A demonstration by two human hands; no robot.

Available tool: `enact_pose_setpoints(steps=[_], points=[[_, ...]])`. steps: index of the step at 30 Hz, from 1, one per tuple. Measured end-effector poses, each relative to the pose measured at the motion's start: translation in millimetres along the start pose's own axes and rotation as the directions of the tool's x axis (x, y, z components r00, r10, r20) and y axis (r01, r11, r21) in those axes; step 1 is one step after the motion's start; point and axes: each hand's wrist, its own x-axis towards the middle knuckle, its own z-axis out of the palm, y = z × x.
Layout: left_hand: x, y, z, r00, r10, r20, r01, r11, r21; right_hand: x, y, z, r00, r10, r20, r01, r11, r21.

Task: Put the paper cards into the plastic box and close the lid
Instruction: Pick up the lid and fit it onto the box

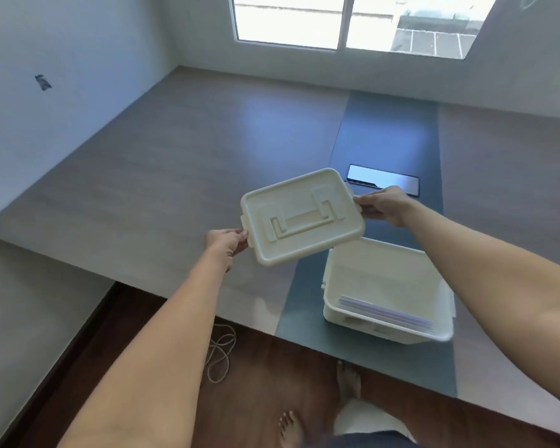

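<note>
A cream plastic lid (301,216) with a flat handle on top hangs in the air above the table, tilted slightly. My left hand (227,241) grips its left latch end and my right hand (383,205) grips its right end. Below and to the right of the lid, the open cream plastic box (382,270) stands on the table near the front edge. A stack of pale paper cards (387,313) lies inside it against the near wall.
A dark blue strip (385,137) runs across the grey table (162,176). A phone (383,180) lies on it behind my right hand. A white cable (220,354) lies on the wooden floor below the table edge. Walls close the left and far sides.
</note>
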Motion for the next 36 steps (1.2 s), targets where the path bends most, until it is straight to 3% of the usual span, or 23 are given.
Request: enact_pose_setpoints(steps=[10, 19, 29, 36], points=[[-21.6, -19.4, 76.7, 0.974, -0.013, 0.225, -0.040, 0.973, 0.229, -64.4, 74.8, -87.3, 0.956, 0.126, -0.267, -0.100, 0.989, 0.107], [-37.6, -45.8, 107.6, 0.955, 0.011, 0.297, -0.135, 0.905, 0.403, -102.5, 131.1, -107.4, 0.903, 0.143, -0.405, -0.088, 0.985, 0.151], [-42.6, -82.5, 98.0, 0.941, -0.011, 0.337, -0.150, 0.881, 0.448, -119.9, 169.9, -106.8, 0.884, 0.168, -0.437, -0.050, 0.962, 0.270], [-41.0, -88.4, 98.5, 0.935, -0.010, 0.354, -0.144, 0.903, 0.405, -125.3, 179.9, -110.6, 0.885, 0.151, -0.440, -0.037, 0.966, 0.257]])
